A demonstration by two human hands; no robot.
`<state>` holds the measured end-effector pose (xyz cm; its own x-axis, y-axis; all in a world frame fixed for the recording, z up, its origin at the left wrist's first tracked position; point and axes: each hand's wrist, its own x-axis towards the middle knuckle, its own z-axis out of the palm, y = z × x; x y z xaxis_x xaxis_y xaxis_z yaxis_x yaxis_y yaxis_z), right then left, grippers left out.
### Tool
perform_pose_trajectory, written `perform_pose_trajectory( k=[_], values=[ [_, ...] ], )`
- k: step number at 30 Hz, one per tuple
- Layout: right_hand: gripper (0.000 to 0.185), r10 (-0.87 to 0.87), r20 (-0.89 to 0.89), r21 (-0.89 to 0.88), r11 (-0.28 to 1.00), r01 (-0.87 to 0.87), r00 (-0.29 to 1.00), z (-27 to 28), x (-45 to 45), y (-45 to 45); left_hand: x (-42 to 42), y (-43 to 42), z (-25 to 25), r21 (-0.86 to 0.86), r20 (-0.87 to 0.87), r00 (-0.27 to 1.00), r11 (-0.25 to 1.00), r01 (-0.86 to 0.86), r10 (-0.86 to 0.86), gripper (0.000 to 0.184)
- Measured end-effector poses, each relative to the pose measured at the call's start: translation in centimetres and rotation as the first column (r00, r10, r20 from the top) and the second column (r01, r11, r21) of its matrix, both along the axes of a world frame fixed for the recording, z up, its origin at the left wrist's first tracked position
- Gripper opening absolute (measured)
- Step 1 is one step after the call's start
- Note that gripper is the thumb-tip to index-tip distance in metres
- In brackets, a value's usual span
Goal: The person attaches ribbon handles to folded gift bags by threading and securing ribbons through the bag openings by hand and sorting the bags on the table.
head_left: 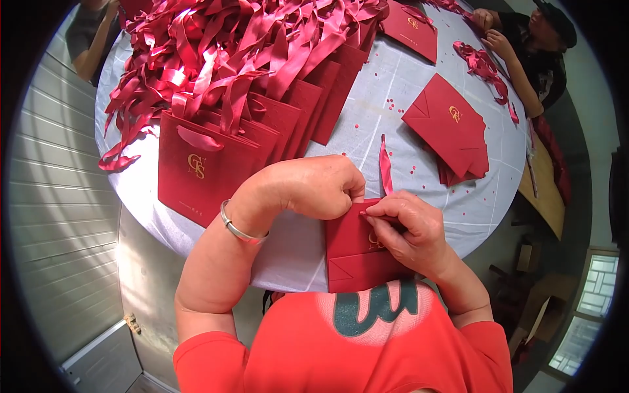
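A red paper gift bag (pixel 354 265) with a gold logo lies at the table's near edge, against my shirt. My left hand (pixel 321 187), a bangle on its wrist, is curled closed at the bag's top edge; its fingertips are partly hidden there. On the front, close to that edge, my right hand (pixel 411 230) pinches thumb and forefinger together over a tiny red bit, too small to name. A pink-red ribbon (pixel 385 169) sticks out beyond the bag, its lower end hidden behind my right hand.
Several ribboned gift bags (pixel 209 170) stand in rows at left under heaped ribbons (pixel 229 59). Flat bags (pixel 452 124) are stacked at right; another bag (pixel 411 31) lies farther back. Loose ribbons (pixel 485 69) lie near a person (pixel 534 49) across the white-covered table (pixel 367 111). Another person's arm (pixel 92 49) shows top left.
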<state>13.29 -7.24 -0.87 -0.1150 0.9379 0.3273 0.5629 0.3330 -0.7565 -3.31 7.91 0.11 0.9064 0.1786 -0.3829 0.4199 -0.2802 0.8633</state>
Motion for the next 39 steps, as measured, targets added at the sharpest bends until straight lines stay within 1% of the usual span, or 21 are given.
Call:
perform_pose_trajectory(
  k=[4,6,10,12,16,18,21,22,24,25,27,28,30,31,33,34,35,36,37,38,39],
  values=[
    [0.015,-0.013,-0.049,-0.003,1.0,0.013,0.999,0.1,0.1,-0.1,-0.1,0.4,-0.2,-0.031,0.039,0.999,0.999,0.036,-0.035,0.028],
    [0.014,-0.001,-0.078,0.005,1.0,0.002,0.997,0.3,0.1,0.0,-0.1,0.7,-0.3,-0.138,0.002,0.998,0.988,0.064,-0.064,0.023],
    [0.016,-0.007,-0.069,-0.025,1.0,0.006,0.998,0.0,0.4,-0.1,-0.1,0.5,-0.3,-0.132,0.06,0.998,0.99,0.043,-0.035,0.02],
    [0.018,0.039,0.038,0.091,0.995,-0.042,0.999,-0.1,0.4,0.1,-0.1,0.4,-0.1,-0.131,0.044,0.999,0.991,0.02,-0.014,0.02],
    [0.02,0.035,0.082,0.086,0.995,-0.042,0.996,0.1,0.1,0.1,-0.1,0.3,-0.2,-0.088,0.079,0.997,0.996,0.012,-0.005,0.02],
    [0.021,0.055,0.123,0.181,0.98,-0.077,0.991,-0.1,0.0,0.3,0.0,0.1,0.0,-0.086,0.035,0.999,0.996,-0.021,0.024,0.02],
    [0.022,0.029,0.211,0.171,0.983,-0.066,0.977,0.0,-0.1,0.1,0.0,0.0,0.0,-0.051,0.063,0.998,0.998,-0.025,0.029,0.02],
    [0.022,0.03,0.214,0.174,0.982,-0.068,0.976,0.1,-0.3,0.1,0.0,-0.1,0.1,-0.048,0.066,0.997,0.999,-0.026,0.03,0.02],
    [0.02,-0.006,0.319,0.147,0.988,-0.043,0.948,0.7,-0.8,0.0,0.0,-0.2,0.2,-0.055,0.074,0.996,0.997,-0.05,0.054,0.02],
    [0.02,-0.006,0.319,0.15,0.988,-0.044,0.948,1.0,-1.0,-0.1,0.0,-0.3,0.3,-0.052,0.075,0.996,0.997,-0.05,0.054,0.02],
    [0.013,-0.018,0.43,0.049,0.999,-0.003,0.903,1.6,-1.5,-0.2,0.2,-0.5,0.3,-0.007,0.112,0.992,0.998,-0.058,0.058,0.021],
    [0.013,-0.02,0.43,0.054,0.999,-0.003,0.903,2.1,-1.8,-0.1,0.3,-0.6,0.1,-0.002,0.112,0.992,0.998,-0.058,0.058,0.021],
    [0.009,0.001,0.569,-0.082,0.995,0.055,0.822,3.0,-2.4,0.1,0.3,-0.7,-0.3,0.038,0.185,0.98,0.996,-0.08,0.072,0.021],
    [0.009,0.0,0.566,-0.076,0.996,0.052,0.825,3.1,-2.8,0.2,0.3,-0.7,-0.3,0.045,0.181,0.981,0.995,-0.083,0.074,0.021],
    [0.008,0.002,0.609,-0.145,0.983,0.109,0.793,3.2,-3.5,0.6,0.3,-0.7,-0.5,0.076,0.123,0.989,0.993,-0.086,0.076,0.017],
    [0.008,0.008,0.597,-0.142,0.985,0.096,0.802,3.0,-3.6,0.8,0.3,-0.7,-0.8,0.042,0.116,0.989,0.995,-0.093,0.087,0.017],
    [0.007,0.003,0.535,-0.167,0.981,0.102,0.845,3.0,-3.4,1.1,0.2,-0.6,-0.6,0.045,0.103,0.99,0.994,-0.103,0.098,0.017],
    [0.007,-0.005,0.473,-0.193,0.975,0.109,0.881,2.9,-3.1,1.4,0.3,-0.5,0.3,0.005,0.025,0.995,0.996,-0.092,0.092,0.016],
    [0.009,0.008,0.31,-0.258,0.963,0.076,0.951,3.2,-2.6,2.0,0.3,-0.5,0.9,-0.036,-0.048,0.996,0.996,-0.081,0.079,0.015],
    [0.009,0.01,0.306,-0.254,0.964,0.072,0.952,3.1,-2.6,2.0,0.3,-0.6,0.9,-0.083,-0.006,0.994,0.99,-0.111,0.11,0.016],
    [0.009,-0.015,0.261,-0.253,0.964,0.083,0.965,2.9,-2.6,2.0,0.2,-0.6,0.8,-0.078,-0.01,0.994,0.991,-0.112,0.111,0.016]
  ],
)
